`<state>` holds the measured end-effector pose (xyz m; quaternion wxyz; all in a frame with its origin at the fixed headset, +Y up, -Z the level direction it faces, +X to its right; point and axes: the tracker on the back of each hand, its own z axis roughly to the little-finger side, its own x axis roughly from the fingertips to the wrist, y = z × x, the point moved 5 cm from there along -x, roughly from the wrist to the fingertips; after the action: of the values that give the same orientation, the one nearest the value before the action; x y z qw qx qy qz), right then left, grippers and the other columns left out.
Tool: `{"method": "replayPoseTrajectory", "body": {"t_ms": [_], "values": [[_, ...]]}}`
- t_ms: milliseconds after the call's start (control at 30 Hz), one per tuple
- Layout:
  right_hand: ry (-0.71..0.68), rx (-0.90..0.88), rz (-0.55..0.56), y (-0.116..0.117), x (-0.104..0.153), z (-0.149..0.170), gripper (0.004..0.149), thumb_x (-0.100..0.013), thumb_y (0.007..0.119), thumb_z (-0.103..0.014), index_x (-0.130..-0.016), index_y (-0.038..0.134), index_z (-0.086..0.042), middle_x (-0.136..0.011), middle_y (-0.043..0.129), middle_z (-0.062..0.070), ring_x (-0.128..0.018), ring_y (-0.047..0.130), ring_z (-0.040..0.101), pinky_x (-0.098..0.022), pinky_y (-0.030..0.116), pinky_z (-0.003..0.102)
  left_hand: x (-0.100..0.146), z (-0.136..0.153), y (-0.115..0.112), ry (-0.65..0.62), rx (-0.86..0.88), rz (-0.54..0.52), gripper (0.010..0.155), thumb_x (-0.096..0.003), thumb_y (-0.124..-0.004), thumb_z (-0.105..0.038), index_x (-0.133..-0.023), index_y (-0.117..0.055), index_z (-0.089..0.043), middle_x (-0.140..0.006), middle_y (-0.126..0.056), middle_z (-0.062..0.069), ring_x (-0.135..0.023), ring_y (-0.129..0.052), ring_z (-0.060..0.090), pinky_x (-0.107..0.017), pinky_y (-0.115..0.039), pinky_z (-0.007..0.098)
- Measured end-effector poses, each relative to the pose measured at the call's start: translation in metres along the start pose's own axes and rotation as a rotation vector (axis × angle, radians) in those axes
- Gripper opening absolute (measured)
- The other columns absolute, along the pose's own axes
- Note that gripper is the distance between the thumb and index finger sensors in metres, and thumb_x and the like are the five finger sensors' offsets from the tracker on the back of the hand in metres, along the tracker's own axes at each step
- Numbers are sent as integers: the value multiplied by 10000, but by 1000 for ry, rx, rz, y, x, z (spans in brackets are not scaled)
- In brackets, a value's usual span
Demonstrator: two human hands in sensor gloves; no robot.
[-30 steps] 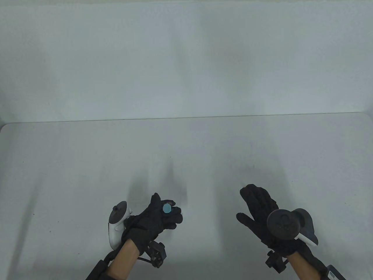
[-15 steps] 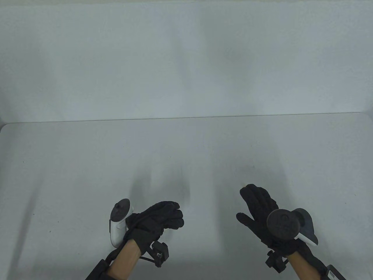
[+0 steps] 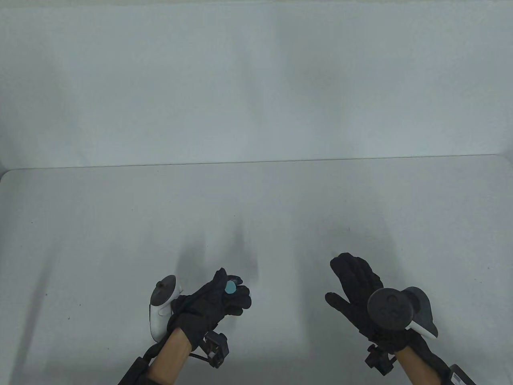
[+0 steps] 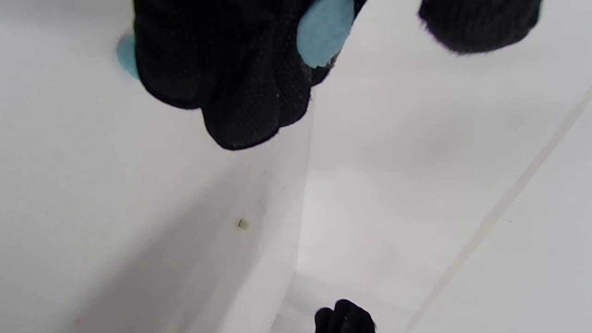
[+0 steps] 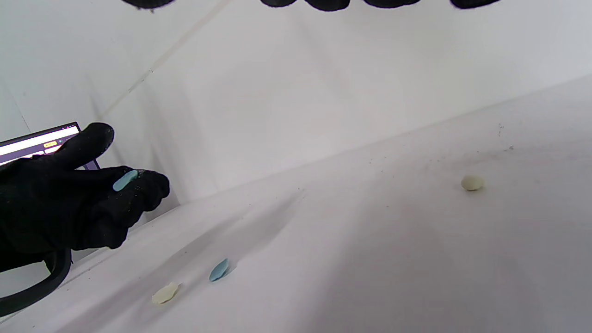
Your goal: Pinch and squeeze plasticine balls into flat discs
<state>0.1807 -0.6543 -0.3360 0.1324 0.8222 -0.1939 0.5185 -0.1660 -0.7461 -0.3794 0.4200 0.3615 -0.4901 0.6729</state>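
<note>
My left hand (image 3: 236, 294) holds a flattened blue plasticine disc (image 3: 230, 287) on its curled fingers, with the thumb lifted off it. The disc also shows in the left wrist view (image 4: 323, 32) and the right wrist view (image 5: 125, 180). My right hand (image 3: 338, 280) is open and empty, fingers spread, to the right of the left hand. On the table lie a second blue disc (image 5: 218, 270), a cream disc (image 5: 165, 292) and a cream ball (image 5: 471, 183). These three do not show in the table view.
The white table (image 3: 256, 208) ends at a white back wall (image 3: 256, 80). A lit screen (image 5: 37, 141) stands behind my left hand in the right wrist view. My right fingertips (image 5: 323, 3) hang at that view's top edge.
Half a second ago my left thumb pressed down over the disc and hid it. The thumb has lifted again and the disc shows. The right hand has not moved.
</note>
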Motion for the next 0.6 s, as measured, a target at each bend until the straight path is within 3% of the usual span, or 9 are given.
{"method": "replayPoseTrajectory", "body": {"t_ms": [200,400,533,600], "values": [[0,1,-1,0,0,0,753,-595,495,-593,-1161,325,-127,-1217,334,193,-1077,410,553,-676,489,749,0,-4,1,6,-62,-31,465,-523,-761,-381,-861,-830,-70,-711,-989,97,-527,-1116,199,-502,-913,378],[-1,1,1,-1,0,1,753,-595,495,-593,-1160,323,-126,-1218,333,194,-1077,410,553,-678,489,748,1,-11,-1,-21,-125,-39,408,-501,-784,-402,-757,-896,-106,-568,-1043,44,-372,-1148,120,-415,-967,317],[-1,1,-2,-1,1,2,754,-595,495,-594,-1160,323,-126,-1218,333,193,-1078,407,553,-678,487,749,0,-7,-2,2,-90,-50,417,-528,-753,-402,-795,-864,-101,-621,-1018,52,-433,-1130,147,-455,-938,343],[-2,1,2,-2,2,2,752,-595,495,-593,-1160,324,-127,-1217,335,192,-1077,409,553,-676,488,749,-1,-3,-6,11,-31,1,575,-539,-701,-469,-915,-780,-41,-757,-947,132,-570,-1077,245,-536,-864,419]]}}
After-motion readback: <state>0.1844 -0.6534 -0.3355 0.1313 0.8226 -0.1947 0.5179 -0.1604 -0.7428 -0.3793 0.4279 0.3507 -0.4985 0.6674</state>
